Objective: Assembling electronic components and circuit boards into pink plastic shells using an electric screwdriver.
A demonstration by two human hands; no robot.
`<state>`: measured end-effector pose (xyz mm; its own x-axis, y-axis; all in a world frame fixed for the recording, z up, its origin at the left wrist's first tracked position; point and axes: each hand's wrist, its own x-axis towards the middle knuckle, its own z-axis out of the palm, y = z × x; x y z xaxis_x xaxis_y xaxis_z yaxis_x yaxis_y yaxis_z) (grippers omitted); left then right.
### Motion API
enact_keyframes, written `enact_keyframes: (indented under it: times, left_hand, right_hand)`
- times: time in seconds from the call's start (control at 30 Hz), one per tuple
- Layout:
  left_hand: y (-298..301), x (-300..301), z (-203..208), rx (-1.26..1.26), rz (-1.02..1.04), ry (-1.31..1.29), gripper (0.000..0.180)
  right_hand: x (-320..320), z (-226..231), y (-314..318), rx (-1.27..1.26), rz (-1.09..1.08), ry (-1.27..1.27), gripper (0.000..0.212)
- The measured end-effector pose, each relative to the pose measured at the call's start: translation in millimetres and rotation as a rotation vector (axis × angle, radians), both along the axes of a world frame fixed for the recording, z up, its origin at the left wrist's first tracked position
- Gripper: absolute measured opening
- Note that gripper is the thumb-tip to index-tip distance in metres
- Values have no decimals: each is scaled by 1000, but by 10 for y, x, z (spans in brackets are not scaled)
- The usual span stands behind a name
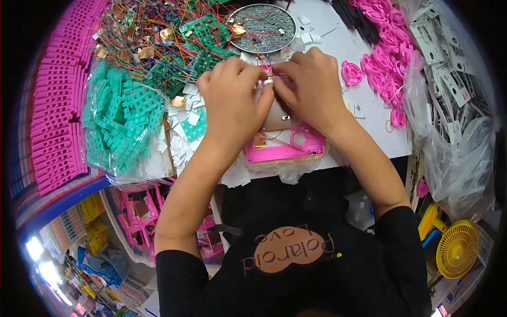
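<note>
In front of me lies a pink plastic casing [285, 153] with a flat brownish-grey plate [275, 117] over its middle. Thin wires and a pink ring-shaped part [299, 139] sit at its near end. Both hands meet at the casing's far end. My left hand [235, 98] is closed, thumb and forefinger pinched at a small white piece [269, 80] with thin wires by it. My right hand [315, 90] is closed too, its fingertips pressed together right beside that piece. What lies between the right fingertips is hidden.
Beyond my hands stands a round tray [288, 29] of small metal parts. Wired green circuit boards [206, 31] and bagged teal plastic pieces [121, 116] heap up at left, near stacked pink casings [58, 127]. Pink ring parts [388, 63] and bagged grey-white strips [449, 79] lie right.
</note>
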<state>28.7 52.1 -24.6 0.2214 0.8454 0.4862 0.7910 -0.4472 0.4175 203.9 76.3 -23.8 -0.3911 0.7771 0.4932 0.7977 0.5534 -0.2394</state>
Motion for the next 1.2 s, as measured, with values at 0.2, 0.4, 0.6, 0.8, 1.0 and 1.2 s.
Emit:
enact_keyframes:
  times: [0.2,0.4,0.6,0.8,1.0,1.2]
  left_hand:
    - [152,112,-47,64,124,147,16]
    - [56,-56,-152,-115,198,-290,12]
    - [64,-40,-212,-100,172,-420,12]
    - [109,-70,-50,143,-179,-102,13]
    - [143,-57,-118,-34,57,-153,11]
    - [197,67,-66,-231,-46,-386,10]
  right_hand:
    - [81,4,-34,-15,47,105,13]
    - [34,41,-10,-78,-33,-21,21]
    - [-106,-56,114,-104,-72,-50,20]
    - [-40,-68,72,-213,-78,219,16]
    - [56,29,47,-470,-99,525,17]
    - [96,-65,80,-622,-78,818,22]
